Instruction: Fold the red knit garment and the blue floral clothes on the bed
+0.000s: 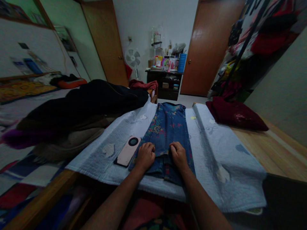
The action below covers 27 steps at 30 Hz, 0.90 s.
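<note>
Blue denim trousers with a floral print (168,127) lie lengthwise on a pale blue quilted cloth (216,143). My left hand (145,156) is closed at the left side of their near part, its fingers curled on the denim. On the right, my right hand (177,154) pinches the denim, thumb and fingers together. Between the hands, a folded-over edge of the fabric runs across, with more denim layers beneath it. A pink phone (127,150) with a round black camera lies just left of my left hand.
Dark clothes (91,99) are heaped on the left. A maroon cushion (237,115) rests at the right on a wooden surface (275,147). Farther back stand a white fan (133,59) and a dark shelf unit (165,84). Clothes (271,41) hang at the upper right.
</note>
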{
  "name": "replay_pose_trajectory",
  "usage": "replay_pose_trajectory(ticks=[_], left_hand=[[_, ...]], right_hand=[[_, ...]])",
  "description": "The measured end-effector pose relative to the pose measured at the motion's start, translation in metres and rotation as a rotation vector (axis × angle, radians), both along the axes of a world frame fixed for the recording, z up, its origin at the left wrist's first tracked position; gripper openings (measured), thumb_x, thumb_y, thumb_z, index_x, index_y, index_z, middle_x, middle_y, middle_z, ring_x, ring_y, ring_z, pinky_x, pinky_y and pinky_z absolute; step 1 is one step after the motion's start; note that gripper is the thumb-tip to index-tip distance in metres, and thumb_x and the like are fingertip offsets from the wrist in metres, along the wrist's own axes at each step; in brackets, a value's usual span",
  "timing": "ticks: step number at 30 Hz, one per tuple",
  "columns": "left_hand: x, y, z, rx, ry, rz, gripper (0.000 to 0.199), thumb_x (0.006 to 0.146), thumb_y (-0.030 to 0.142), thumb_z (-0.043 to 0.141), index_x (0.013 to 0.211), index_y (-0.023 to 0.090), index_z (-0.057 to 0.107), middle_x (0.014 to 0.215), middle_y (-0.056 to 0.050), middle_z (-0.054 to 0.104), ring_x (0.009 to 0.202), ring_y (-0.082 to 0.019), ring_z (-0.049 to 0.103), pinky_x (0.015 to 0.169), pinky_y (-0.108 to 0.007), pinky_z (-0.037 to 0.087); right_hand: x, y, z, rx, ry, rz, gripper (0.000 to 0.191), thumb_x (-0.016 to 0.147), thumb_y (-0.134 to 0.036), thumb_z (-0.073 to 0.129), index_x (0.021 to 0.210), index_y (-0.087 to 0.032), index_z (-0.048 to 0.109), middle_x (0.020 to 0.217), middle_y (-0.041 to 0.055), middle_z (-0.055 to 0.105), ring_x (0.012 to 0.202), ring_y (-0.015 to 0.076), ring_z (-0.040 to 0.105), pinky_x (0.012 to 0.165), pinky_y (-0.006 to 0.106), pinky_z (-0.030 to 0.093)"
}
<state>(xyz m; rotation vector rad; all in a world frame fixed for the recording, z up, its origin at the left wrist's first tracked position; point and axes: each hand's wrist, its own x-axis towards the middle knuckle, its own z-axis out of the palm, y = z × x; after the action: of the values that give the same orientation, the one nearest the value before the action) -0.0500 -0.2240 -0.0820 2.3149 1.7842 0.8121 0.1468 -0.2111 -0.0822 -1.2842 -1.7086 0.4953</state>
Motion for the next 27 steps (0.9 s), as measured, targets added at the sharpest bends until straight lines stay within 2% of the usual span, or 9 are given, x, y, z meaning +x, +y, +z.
replay_pose_trajectory(ticks=[2, 5, 10, 13, 16, 19, 21, 24, 27], left_hand=[[-0.001, -0.002, 0.001, 0.044, -0.021, -0.059, 0.027, 0.071, 0.002, 0.050, 0.087, 0.021, 0.059, 0.110, -0.005, 0.062, 0.108, -0.023, 0.053, 0.097, -0.041, 0.041], [0.000, -0.008, 0.004, 0.100, -0.037, -0.201, 0.035, 0.072, 0.000, 0.049, 0.096, 0.022, 0.061, 0.123, -0.005, 0.060, 0.120, -0.022, 0.048, 0.106, -0.043, 0.035], [0.007, -0.018, 0.008, 0.004, -0.007, -0.406, 0.034, 0.086, 0.012, 0.050, 0.117, 0.023, 0.058, 0.125, -0.006, 0.060, 0.115, -0.021, 0.053, 0.102, -0.040, 0.040], [0.011, -0.016, 0.012, -0.078, 0.010, -0.423, 0.030, 0.093, 0.024, 0.048, 0.121, 0.024, 0.058, 0.116, -0.005, 0.063, 0.107, -0.021, 0.055, 0.096, -0.038, 0.043], [0.013, -0.006, 0.023, -0.149, 0.039, -0.432, 0.023, 0.095, 0.026, 0.046, 0.106, 0.024, 0.066, 0.106, -0.004, 0.064, 0.098, -0.019, 0.058, 0.092, -0.035, 0.044], [0.019, 0.012, 0.035, -0.241, 0.083, -0.385, 0.026, 0.094, 0.027, 0.044, 0.087, 0.021, 0.068, 0.091, -0.004, 0.065, 0.087, -0.018, 0.061, 0.083, -0.032, 0.046], [0.024, 0.025, 0.038, -0.240, 0.112, -0.312, 0.027, 0.094, 0.025, 0.043, 0.084, 0.020, 0.068, 0.089, -0.006, 0.066, 0.086, -0.020, 0.061, 0.082, -0.032, 0.047], [0.031, 0.040, 0.029, -0.148, 0.124, -0.238, 0.024, 0.090, 0.028, 0.049, 0.105, 0.020, 0.066, 0.115, -0.009, 0.065, 0.111, -0.025, 0.057, 0.098, -0.040, 0.042], [0.034, 0.044, 0.011, -0.164, 0.149, -0.269, 0.052, 0.086, 0.042, 0.056, 0.133, 0.021, 0.051, 0.147, -0.011, 0.044, 0.140, -0.031, 0.032, 0.114, -0.054, 0.023]], right_hand=[[0.001, 0.001, -0.003, 0.043, -0.016, -0.051, 0.021, 0.087, -0.023, 0.045, 0.093, -0.019, 0.065, 0.096, 0.0082, 0.065, 0.095, 0.0211, 0.058, 0.088, 0.035, 0.043], [-0.001, 0.003, -0.010, 0.041, -0.096, 0.012, 0.025, 0.086, -0.023, 0.048, 0.103, -0.019, 0.067, 0.116, 0.0104, 0.065, 0.115, 0.0236, 0.055, 0.101, 0.042, 0.039], [-0.005, 0.002, -0.015, -0.058, -0.255, 0.051, 0.030, 0.087, -0.017, 0.044, 0.104, -0.018, 0.069, 0.121, 0.0101, 0.066, 0.125, 0.0236, 0.051, 0.108, 0.043, 0.033], [-0.002, 0.001, -0.004, -0.116, -0.369, 0.093, 0.031, 0.085, -0.015, 0.045, 0.105, -0.016, 0.069, 0.121, 0.0108, 0.067, 0.120, 0.0220, 0.055, 0.106, 0.037, 0.035], [0.003, 0.009, 0.017, -0.181, -0.529, 0.196, 0.025, 0.084, -0.016, 0.049, 0.093, -0.019, 0.072, 0.102, 0.0086, 0.073, 0.101, 0.0204, 0.064, 0.092, 0.030, 0.043], [0.009, 0.031, 0.038, -0.249, -0.672, 0.264, 0.021, 0.082, -0.016, 0.052, 0.078, -0.022, 0.072, 0.083, 0.0067, 0.074, 0.082, 0.0204, 0.067, 0.077, 0.027, 0.044], [0.010, 0.052, 0.047, -0.236, -0.698, 0.264, 0.024, 0.083, -0.015, 0.050, 0.080, -0.022, 0.072, 0.084, 0.0073, 0.074, 0.082, 0.0211, 0.068, 0.075, 0.027, 0.044], [0.007, 0.086, 0.047, -0.146, -0.640, 0.175, 0.032, 0.086, -0.011, 0.044, 0.103, -0.019, 0.070, 0.103, 0.0098, 0.073, 0.096, 0.0210, 0.067, 0.083, 0.027, 0.044], [-0.005, 0.116, 0.035, -0.056, -0.607, 0.142, 0.040, 0.088, -0.010, 0.041, 0.123, -0.013, 0.060, 0.123, 0.0140, 0.065, 0.114, 0.0207, 0.059, 0.096, 0.029, 0.041]])
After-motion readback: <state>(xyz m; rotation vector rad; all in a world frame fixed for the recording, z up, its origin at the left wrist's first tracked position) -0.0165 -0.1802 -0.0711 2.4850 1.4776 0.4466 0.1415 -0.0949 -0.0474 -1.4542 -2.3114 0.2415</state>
